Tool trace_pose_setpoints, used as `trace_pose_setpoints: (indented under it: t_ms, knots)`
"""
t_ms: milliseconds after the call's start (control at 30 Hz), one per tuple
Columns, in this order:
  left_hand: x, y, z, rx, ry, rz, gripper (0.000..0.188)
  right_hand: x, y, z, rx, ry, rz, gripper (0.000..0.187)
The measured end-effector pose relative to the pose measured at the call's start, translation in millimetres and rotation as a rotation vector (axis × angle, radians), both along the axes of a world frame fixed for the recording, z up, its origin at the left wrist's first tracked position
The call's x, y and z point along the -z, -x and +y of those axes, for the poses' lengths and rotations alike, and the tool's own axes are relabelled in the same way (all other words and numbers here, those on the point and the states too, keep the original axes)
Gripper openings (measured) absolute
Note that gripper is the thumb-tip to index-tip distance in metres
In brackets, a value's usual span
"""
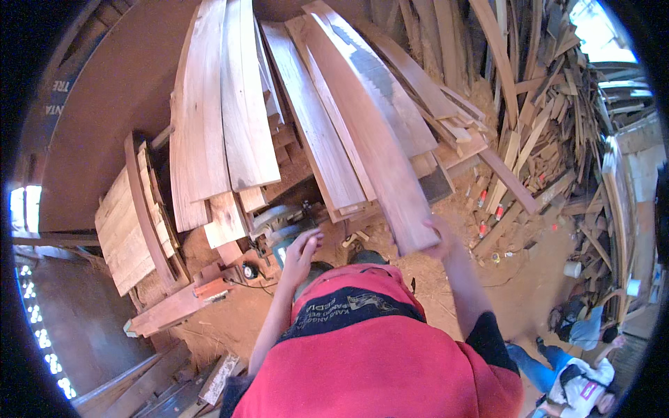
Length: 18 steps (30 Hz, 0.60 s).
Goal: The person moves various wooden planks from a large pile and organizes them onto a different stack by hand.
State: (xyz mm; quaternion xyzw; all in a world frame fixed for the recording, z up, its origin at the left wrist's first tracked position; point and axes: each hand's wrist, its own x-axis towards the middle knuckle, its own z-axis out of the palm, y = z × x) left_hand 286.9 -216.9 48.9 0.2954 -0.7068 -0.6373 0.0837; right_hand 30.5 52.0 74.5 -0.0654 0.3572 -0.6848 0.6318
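My right hand [439, 235] is closed on the near end of a long reddish-brown plank [380, 150], gripping its right edge. From there the plank runs away from me over a stack of wider boards. Blur softens this hand and its forearm. My left hand [304, 249] is raised in front of my body, fingers loosely bent and apart, with nothing in it. Close by it, to the left, lies a power saw [281, 224] with a round blade, partly hidden behind the hand. Another pale plank [317, 118] rests left of the gripped one.
Wide pale boards [226, 104] are stacked ahead on the left, with shorter boards [129, 223] beyond them. Scrap wood [557, 132] is heaped at the right. Small red-capped bottles [499, 210] stand on the sawdust-covered ground. Another person [578, 383] is at the lower right.
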Motion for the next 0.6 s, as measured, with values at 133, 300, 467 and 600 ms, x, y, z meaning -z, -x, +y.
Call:
trace_pose_setpoints:
  t_ms: [133, 300, 467, 600]
  knots:
    - [-10, 77, 9, 0.189, -0.219, 0.026, 0.05, -32, -67, 59, 0.231, 0.156, -0.276, 0.097]
    - [-18, 185, 43, -0.071, -0.861, 0.036, 0.06, 70, -105, 178, 0.576, -0.115, -0.303, 0.069]
    - [-10, 224, 62, -0.282, -0.954, -0.022, 0.064, -18, -81, 127, 0.069, -0.556, 0.806, 0.055]
    - [3, 236, 73, -0.442, -0.843, -0.071, 0.067, -18, -101, 99, 0.027, -1.031, 1.228, 0.063]
